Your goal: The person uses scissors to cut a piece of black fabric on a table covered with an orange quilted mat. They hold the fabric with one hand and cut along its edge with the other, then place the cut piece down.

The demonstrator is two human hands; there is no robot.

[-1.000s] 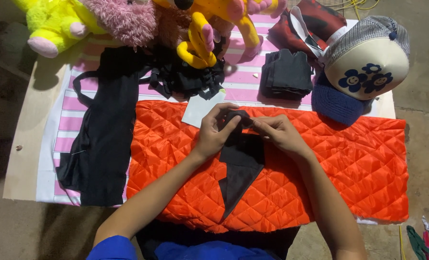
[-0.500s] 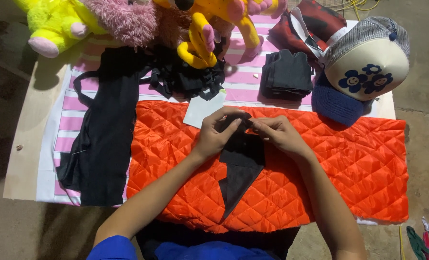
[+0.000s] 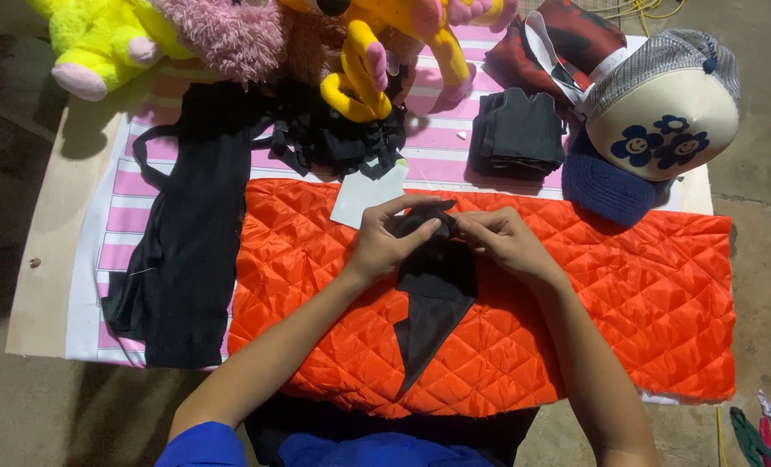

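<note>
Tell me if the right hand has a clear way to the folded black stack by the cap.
Probably yes: the right hand sits just below the folded black stack, with only flat orange quilted fabric between.

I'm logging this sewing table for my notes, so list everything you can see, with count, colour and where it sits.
black fabric piece: one, black, pointed, lying on the quilt, top end pinched by both hands
orange quilted fabric: one, orange, spread across the near side of the board
striped cloth: one, pink and white, under the rest
long black garment: one, black, left of the quilt
stack of black pieces: one stack, black, beyond the quilt
white paper piece: one, white, at the quilt's far edge
plush toys: several, yellow, pink and orange, far edge
cap: one, cream front with blue flowers, far right
left hand: on the black piece
right hand: on the black piece
</note>
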